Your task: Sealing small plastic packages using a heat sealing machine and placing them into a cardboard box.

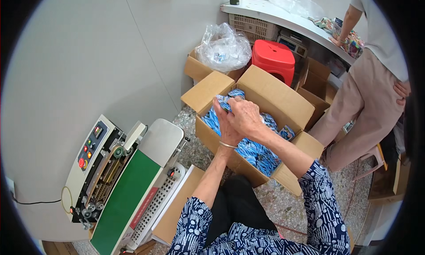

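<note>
"Meeting over the open carton (274, 95): left hand (226, 126), right hand (246, 115)."
"Fingers?"
"Left's extended, right's curled; whether gripping anything, I cannot tell."
"Blue packets (256, 154)?"
"Piled inside the carton, below both hands."

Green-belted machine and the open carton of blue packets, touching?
Apart. The head view shows speckled floor between the green-belted machine and the near wall of the open carton.

Open box (237, 164) top between flaps (276, 95)
</note>
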A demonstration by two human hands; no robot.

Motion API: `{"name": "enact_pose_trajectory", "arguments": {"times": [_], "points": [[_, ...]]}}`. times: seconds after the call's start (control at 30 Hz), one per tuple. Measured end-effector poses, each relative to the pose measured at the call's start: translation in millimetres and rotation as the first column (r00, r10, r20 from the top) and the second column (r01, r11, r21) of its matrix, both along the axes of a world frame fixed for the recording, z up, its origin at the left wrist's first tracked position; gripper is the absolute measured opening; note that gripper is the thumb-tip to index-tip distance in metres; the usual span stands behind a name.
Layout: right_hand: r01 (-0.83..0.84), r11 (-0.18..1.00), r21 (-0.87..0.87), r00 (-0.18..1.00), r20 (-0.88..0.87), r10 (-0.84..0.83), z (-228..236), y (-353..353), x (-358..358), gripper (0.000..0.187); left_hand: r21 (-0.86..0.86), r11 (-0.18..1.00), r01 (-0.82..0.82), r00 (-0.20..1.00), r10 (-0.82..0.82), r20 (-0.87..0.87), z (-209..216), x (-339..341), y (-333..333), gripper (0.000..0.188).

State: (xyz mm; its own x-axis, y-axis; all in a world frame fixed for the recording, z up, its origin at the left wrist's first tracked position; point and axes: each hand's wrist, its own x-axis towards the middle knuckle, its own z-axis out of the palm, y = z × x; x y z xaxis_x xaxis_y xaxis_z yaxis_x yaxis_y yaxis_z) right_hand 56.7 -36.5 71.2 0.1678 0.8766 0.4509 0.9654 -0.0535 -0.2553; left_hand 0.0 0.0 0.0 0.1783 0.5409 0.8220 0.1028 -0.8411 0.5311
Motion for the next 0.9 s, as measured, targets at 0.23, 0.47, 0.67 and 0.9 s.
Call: {"name": "enact_pose_trajectory", "arguments": {"times": [0.23,0.47,0.67,0.9], "points": [[0.059,0.994,0.089,0.997,-0.045,-0.055,-5,13,-13,0.026,-0.045,0.997,-0.065,0.954,0.049,-0.296,-10,-8,13,0.059],[0.083,0.989,0.121,0.988,-0.139,-0.066,-10,16,-50,0.031,-0.333,0.939,-0.089,0.987,0.039,-0.155,-47,-15,17,0.05],[-0.17,0.963,0.211,0.979,-0.075,0.189,14,2,-53,0.03,-0.552,0.829,-0.085,0.996,0.081,-0.031,-67,-46,38,0.042],[-0.152,0.89,0.431,0.958,-0.158,0.24,-2,1,9,0.038,-0.586,0.525,0.617,0.756,-0.19,0.626,-15,-74,12,0.029]]}}
